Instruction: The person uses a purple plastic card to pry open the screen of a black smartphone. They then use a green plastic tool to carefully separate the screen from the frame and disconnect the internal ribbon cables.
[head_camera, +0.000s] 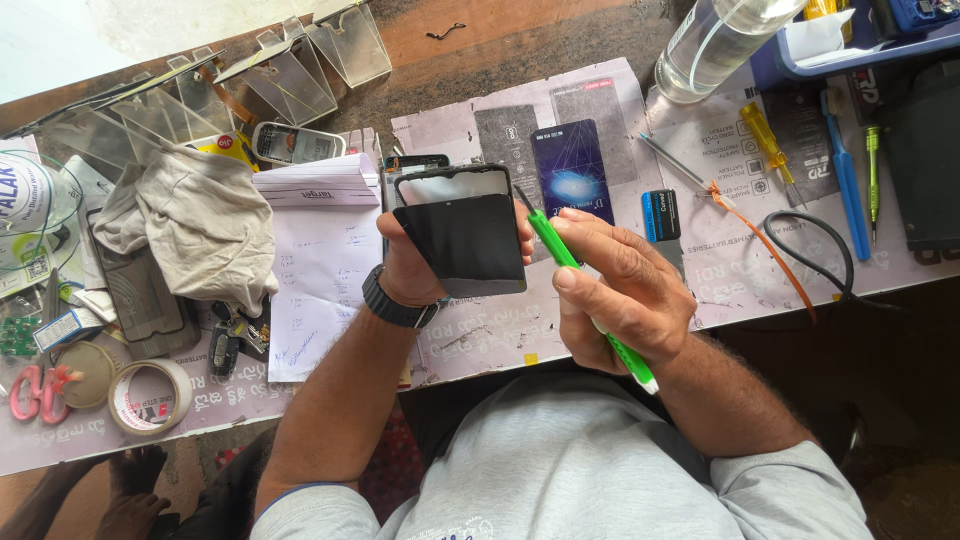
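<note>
Far left of the tabletop (560, 330) I see pink scissors (35, 392), a roll of tape (150, 397) and a crumpled grey cloth (195, 222). Behind them, a row of clear plastic stands (300, 70) and a small keypad phone (296, 143). White paper sheets (320, 270) lie just right of the cloth.

My left hand (415, 265), black watch (398, 303) on the wrist, is closed around a black phone screen panel (465, 240): thumb on the left edge, fingertips curling over the right edge. The panel is held up off the tabletop, centre frame, glossy face toward the camera, with a second frame layer showing at its top.

My right hand (625, 290) has its grip closed on a green-handled pry tool (585, 300), held like a pen. The tool's tip sits at the panel's upper right edge; I can't tell if it's actually under the glass.

Behind the hands lies a dark blue card (572, 170). Going right: a small black box (661, 213), a clear bottle (715, 45), a yellow screwdriver (768, 138), an orange strip (765, 250), a black cable loop (815, 245), a blue tool (848, 180), a green screwdriver (872, 175).
</note>
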